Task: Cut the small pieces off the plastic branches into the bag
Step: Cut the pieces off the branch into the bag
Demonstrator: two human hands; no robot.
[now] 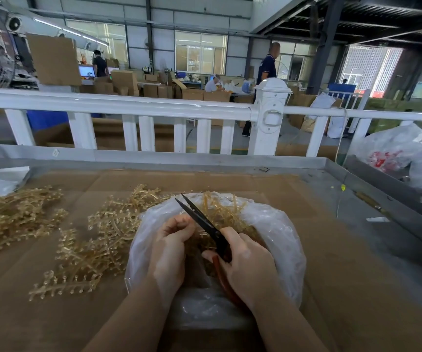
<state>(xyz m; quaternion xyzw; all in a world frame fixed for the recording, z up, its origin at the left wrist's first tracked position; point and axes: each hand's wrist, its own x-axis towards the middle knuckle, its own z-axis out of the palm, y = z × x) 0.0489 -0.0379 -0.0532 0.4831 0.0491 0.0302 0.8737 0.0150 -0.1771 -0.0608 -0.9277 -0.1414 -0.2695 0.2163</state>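
Scissors (pixel 206 223), blades parted, gripped by right hand (pixel 249 265); branch held by left hand (pixel 170 252) over bag (pixel 276 224); loose branches (pixel 83 240) spread on counter (pixel 332 275).

Beyond my cardboard-covered worktop (pixel 306 224) stands a white railing (pixel 128 105). Behind it lie stacked cardboard boxes (pixel 126 81). Clear plastic sacks (pixel 395 148) sit at my right.

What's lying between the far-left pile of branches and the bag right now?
In the head view, between the far-left pile and the bag: bare cardboard, then a second heap of plastic branches reaching the bag.
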